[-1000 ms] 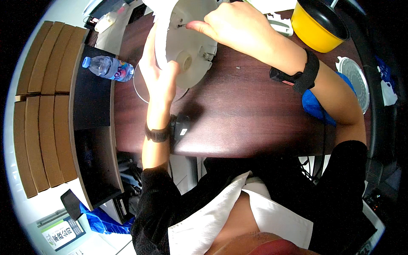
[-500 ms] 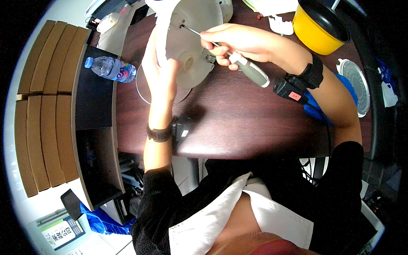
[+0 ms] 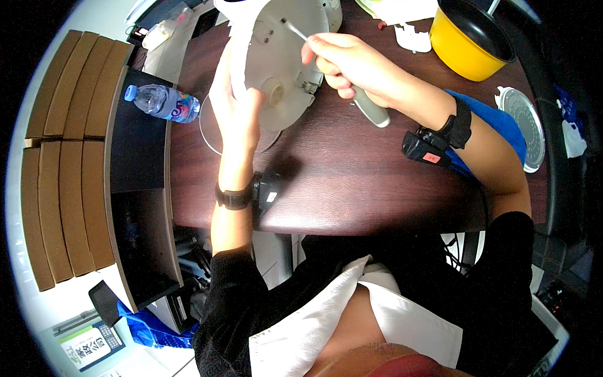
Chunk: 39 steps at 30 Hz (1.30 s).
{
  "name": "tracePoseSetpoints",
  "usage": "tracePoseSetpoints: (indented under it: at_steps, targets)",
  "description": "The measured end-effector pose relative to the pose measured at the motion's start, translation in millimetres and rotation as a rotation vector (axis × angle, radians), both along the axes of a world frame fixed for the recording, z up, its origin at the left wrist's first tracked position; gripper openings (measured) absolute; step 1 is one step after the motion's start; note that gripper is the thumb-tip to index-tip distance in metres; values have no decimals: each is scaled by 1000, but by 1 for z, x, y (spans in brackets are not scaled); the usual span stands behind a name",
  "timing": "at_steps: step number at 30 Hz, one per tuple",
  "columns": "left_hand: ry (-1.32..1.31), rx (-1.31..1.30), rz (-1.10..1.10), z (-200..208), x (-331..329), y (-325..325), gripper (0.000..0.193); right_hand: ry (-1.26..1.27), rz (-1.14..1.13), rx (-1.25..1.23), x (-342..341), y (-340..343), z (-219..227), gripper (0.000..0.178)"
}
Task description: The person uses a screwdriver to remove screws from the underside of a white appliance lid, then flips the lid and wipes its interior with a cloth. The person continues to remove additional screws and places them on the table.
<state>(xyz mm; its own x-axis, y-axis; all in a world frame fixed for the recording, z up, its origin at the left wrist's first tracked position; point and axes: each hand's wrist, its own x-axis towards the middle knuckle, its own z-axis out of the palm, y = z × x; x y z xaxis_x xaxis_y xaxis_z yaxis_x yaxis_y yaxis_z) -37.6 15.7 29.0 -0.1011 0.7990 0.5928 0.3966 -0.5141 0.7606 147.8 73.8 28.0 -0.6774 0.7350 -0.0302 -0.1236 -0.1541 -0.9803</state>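
Observation:
A hollow white plastic appliance housing (image 3: 267, 66) is tipped toward me at the far side of the table, its inside showing small holes and a round boss. My left hand (image 3: 239, 107) grips its left rim, thumb on the inner side. In my right hand (image 3: 344, 63) is a screwdriver (image 3: 372, 109) with a grey-and-white handle, its shaft slanting up and left into the housing. The tip lies near the inner wall, up and right of the small holes; whether it touches, or carries a screw, I cannot tell.
A clear round glass lid (image 3: 210, 135) lies partly behind my left wrist. To the left are a water bottle (image 3: 164, 102) and stacked brown boxes (image 3: 72, 157). At right stand a yellow pot (image 3: 465, 47), a white plastic piece (image 3: 412, 38), a blue cloth (image 3: 496, 122) and a grey round lid (image 3: 524, 129).
My right hand has turned and shifted slightly, taking the screwdriver's tip away from the small holes, up and to the right. The left hand still grips the housing almost unmoved.

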Motion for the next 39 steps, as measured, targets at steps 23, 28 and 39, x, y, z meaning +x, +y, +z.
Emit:
tracePoseSetpoints:
  at_steps: [23, 28, 39]
  targets:
    - [53, 26, 22, 6, 4, -4, 66, -280, -442, 1099, -24, 3, -22, 26]
    - [52, 19, 26, 5, 5, -5, 67, -671, -457, 1353, -8, -3, -1, 20]
    - [24, 6, -11, 4, 5, -3, 65, -410, -257, 1001, -1, 17, -10, 31]
